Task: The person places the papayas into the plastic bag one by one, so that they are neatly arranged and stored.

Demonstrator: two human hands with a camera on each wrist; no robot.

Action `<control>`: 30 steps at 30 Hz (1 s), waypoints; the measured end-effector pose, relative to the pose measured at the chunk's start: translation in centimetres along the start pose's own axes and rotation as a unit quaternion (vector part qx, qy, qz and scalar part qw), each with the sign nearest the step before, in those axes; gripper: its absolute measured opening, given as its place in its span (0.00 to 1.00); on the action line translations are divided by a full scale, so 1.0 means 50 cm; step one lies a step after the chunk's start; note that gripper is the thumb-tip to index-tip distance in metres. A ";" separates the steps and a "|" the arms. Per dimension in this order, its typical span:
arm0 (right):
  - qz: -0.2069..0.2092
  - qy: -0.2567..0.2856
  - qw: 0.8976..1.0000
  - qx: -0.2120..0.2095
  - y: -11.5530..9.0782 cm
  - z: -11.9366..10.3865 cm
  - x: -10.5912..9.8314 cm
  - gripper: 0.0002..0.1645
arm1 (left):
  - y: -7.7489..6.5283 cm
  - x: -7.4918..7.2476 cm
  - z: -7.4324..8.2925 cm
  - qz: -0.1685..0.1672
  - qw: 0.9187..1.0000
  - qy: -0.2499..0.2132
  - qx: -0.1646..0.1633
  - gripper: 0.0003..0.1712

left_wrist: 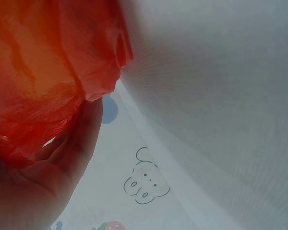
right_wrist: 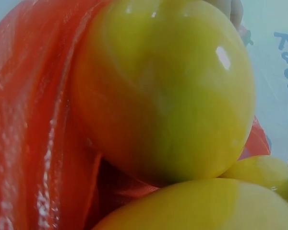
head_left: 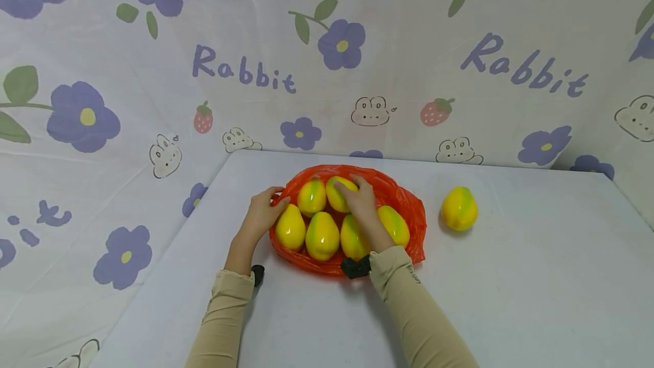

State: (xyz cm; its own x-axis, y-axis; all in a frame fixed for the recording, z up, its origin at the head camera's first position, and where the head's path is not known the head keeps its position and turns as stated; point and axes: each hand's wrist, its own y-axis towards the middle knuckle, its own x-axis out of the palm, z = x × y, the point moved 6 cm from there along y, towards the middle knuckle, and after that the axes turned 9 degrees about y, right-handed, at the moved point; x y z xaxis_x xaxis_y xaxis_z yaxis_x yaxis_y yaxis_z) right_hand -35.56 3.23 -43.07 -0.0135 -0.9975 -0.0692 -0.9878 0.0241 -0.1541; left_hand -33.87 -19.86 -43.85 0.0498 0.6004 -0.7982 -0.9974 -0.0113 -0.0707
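A red plastic bag (head_left: 416,226) lies spread open on the table, with several glossy yellow, green-streaked, pear-shaped fruits (head_left: 323,237) inside. At the bag's left edge, my left hand (head_left: 261,212) holds the rim between thumb and fingers; in the left wrist view the red film (left_wrist: 93,57) covers part of those fingers. My right hand (head_left: 364,203) reaches over the bag and grips a yellow fruit (head_left: 337,195) at the back, thumb on its near side. The right wrist view is filled by a fruit (right_wrist: 168,96) close to the camera, beside the red film.
One more yellow fruit (head_left: 459,209) stands on the white table (head_left: 536,277), right of the bag. Behind the table hangs a white cloth (head_left: 398,61) printed with flowers and rabbits. Dark wrist devices (head_left: 356,267) sit at both cuffs.
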 end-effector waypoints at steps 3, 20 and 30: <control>0.000 0.006 1.000 0.005 0.000 0.001 0.000 0.38 | -0.001 -0.001 0.003 0.001 1.000 0.001 0.000 0.27; -0.010 0.003 1.000 0.013 0.000 0.006 -0.002 0.32 | -0.006 -0.003 0.006 0.000 1.000 -0.004 -0.001 0.28; -0.017 0.008 1.000 0.013 0.001 0.007 -0.004 0.36 | -0.008 -0.004 0.005 -0.003 1.000 -0.002 0.000 0.28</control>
State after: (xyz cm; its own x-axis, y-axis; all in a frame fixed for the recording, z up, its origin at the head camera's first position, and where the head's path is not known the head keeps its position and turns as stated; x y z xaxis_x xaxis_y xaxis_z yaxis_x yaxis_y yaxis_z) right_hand -35.54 3.47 -43.41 0.0165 -0.9987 -0.0476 -0.9835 -0.0076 -0.1807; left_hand -33.48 -19.75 -43.53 0.0560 0.6043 -0.7948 -0.9971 -0.0080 -0.0763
